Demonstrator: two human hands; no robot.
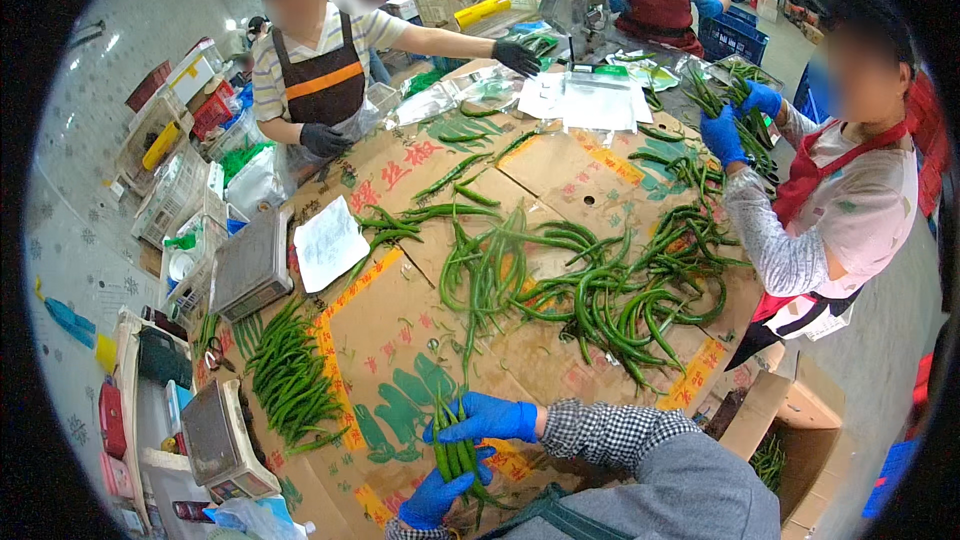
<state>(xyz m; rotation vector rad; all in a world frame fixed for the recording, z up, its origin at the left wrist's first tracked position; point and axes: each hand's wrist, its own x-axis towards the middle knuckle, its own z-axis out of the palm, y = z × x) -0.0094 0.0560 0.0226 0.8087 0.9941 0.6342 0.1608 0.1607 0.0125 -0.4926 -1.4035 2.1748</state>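
Observation:
A small bunch of long green chili peppers [456, 457] is held between my two blue-gloved hands at the near edge of the cardboard-covered table. My left hand [436, 500] grips the bunch from below. Over its upper part, my right hand [492, 418] closes with the fingers wrapped round the peppers. To the left lies a neat pile of aligned peppers [290, 372]. A loose, tangled heap of peppers [620, 300] spreads across the middle and right of the cardboard [430, 290].
Two weighing scales [218, 440] [250, 265] stand along the left edge, with scissors [216, 354] between. A person at right [740, 120] holds peppers; another at far left [518, 57] reaches over the table. An open carton [815, 405] stands at lower right.

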